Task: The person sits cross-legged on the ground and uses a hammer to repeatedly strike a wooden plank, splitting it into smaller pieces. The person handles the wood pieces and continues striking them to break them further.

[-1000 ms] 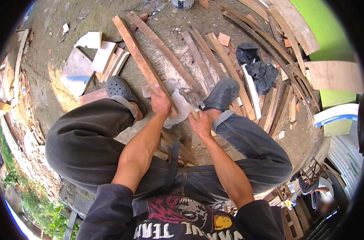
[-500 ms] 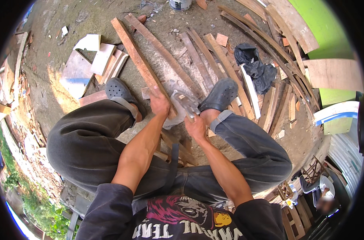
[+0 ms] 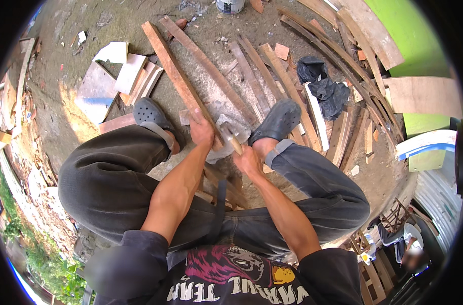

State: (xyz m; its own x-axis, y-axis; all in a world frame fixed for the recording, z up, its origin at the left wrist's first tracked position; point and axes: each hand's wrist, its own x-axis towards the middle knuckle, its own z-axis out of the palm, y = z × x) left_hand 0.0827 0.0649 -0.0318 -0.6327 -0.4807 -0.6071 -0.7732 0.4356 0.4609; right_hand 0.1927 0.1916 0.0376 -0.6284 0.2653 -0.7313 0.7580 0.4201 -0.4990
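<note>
My left hand is closed around the near part of a long reddish-brown wooden batten, which slants away to the far left. In my right hand is a hammer by its pale wooden handle; its metal head lies close to the batten's near end, and whether the two touch is hard to see. Crumpled clear plastic lies on the ground around the hammer head. A short wood piece sits beside the batten, partly hidden by my left hand.
Several battens lie beyond my feet, one dark clog close to them. Board offcuts are piled at the left. A black plastic bag and long planks lie right. Another person sits at the lower right.
The hammer, blurred half a second ago, now shows clearly, its handle at a different angle. My right hand has shifted slightly; my left hand and the batten stay nearly in place.
</note>
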